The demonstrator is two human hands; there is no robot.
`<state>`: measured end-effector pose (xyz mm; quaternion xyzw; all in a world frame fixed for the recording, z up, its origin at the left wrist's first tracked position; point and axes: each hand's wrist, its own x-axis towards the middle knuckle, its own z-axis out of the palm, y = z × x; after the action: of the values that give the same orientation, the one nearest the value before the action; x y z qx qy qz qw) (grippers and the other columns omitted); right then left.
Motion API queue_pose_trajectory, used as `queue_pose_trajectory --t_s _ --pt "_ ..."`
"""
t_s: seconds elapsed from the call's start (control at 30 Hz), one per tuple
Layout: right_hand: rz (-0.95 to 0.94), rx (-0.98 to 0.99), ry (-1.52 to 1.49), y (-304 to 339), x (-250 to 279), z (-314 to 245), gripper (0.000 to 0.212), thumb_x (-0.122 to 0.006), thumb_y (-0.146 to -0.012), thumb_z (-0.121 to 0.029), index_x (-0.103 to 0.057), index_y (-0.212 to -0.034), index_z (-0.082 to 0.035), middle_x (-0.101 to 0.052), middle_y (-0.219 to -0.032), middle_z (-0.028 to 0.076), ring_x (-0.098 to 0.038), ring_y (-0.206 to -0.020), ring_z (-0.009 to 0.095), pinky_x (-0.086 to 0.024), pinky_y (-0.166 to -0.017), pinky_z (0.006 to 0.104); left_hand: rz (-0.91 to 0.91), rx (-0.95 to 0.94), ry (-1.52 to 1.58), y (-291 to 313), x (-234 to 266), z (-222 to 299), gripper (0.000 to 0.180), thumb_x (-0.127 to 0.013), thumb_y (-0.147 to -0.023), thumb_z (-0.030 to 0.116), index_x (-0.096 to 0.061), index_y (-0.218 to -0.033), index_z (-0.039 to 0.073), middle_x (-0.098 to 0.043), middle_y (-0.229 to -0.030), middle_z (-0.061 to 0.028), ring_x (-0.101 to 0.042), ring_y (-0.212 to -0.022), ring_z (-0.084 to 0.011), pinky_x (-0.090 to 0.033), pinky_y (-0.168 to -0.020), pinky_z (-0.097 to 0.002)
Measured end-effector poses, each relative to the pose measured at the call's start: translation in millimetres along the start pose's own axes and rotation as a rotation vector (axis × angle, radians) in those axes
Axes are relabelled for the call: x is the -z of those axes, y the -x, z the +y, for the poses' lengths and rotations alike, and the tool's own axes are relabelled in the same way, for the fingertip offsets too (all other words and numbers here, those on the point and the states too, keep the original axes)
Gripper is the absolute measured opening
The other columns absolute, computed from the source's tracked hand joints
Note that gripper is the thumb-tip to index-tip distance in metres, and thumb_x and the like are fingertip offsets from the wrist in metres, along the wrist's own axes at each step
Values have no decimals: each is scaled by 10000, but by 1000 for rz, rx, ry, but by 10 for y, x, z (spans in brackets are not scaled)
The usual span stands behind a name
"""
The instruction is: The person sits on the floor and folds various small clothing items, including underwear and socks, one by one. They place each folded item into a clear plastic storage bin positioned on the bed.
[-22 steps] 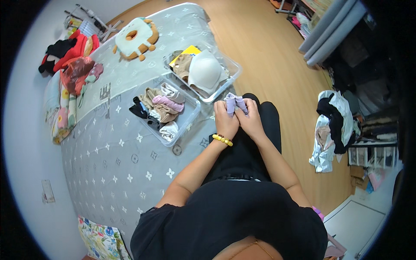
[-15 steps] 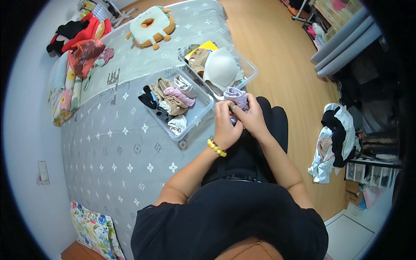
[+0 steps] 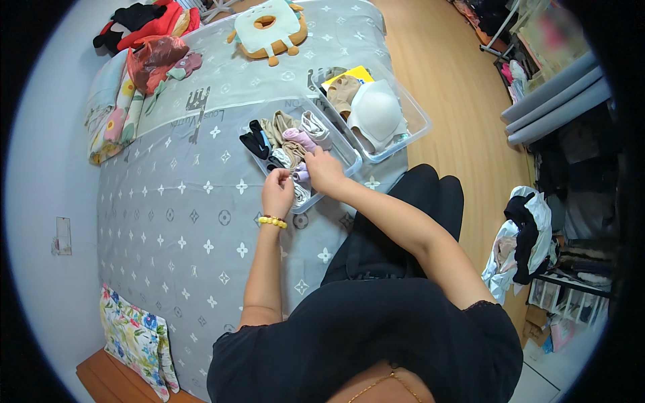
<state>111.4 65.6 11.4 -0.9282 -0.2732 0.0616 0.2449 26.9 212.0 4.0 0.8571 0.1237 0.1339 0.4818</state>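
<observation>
Both hands are in the nearer clear plastic bin (image 3: 355, 163), at its front end, with a rolled lavender garment (image 3: 300, 173) between them. My left hand (image 3: 278, 191), with a yellow bead bracelet at the wrist, pinches the roll's left side. My right hand (image 3: 325, 172) closes over its right side; its fingertips are partly hidden. Around them lie a black roll (image 3: 254, 139), beige rolls (image 3: 283, 123), a pink roll (image 3: 299, 138) and a white-grey roll (image 3: 315, 126). Just in front of the lavender roll is a white patterned roll (image 3: 302, 194).
Against that bin stands a second clear bin (image 3: 426, 127) with a white bra (image 3: 377, 115), a beige one (image 3: 342, 93) and a yellow package (image 3: 356, 74). A bread-shaped plush (image 3: 289, 37) lies farther back on the grey bed cover (image 3: 168, 228). Clothes (image 3: 521, 235) hang at the right.
Both hands have moved left from above my lap into the nearer bin, bringing the lavender roll down among the other rolls. The view has shifted, so the scene sits farther right.
</observation>
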Motion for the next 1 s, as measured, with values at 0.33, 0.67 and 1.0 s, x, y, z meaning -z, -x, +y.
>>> queue_pose_trajectory --t_s 0.33,0.67,1.0 --pt "-837 211 47 -282 -45 61 395 -690 -766 -257 -670 -996 63 -690 -1006 237 -676 -898 365 -547 -786 420 32 -104 -283 141 -94 49 134 -607 -811 78 -658 -932 54 -652 -869 -96 -632 -820 -259 -457 -767 -387" --pt "157 -102 -202 -261 892 687 272 -630 -796 -171 -648 -1062 -113 -622 -1134 183 -584 -1061 384 -480 -877 479 86 -149 -535 206 -212 191 163 -641 -776 129 -657 -937 111 -610 -921 -58 -563 -928 -279 -387 -816 -426" --pt "-195 -304 47 -408 1201 1290 995 -821 -658 -300 -296 -1503 -307 -130 -1609 189 -103 -1475 448 -169 -1089 719 79 -270 -439 -186 -494 533 255 -659 -776 124 -625 -1026 82 -566 -1032 -119 -511 -1007 -332 -398 -896 -453"
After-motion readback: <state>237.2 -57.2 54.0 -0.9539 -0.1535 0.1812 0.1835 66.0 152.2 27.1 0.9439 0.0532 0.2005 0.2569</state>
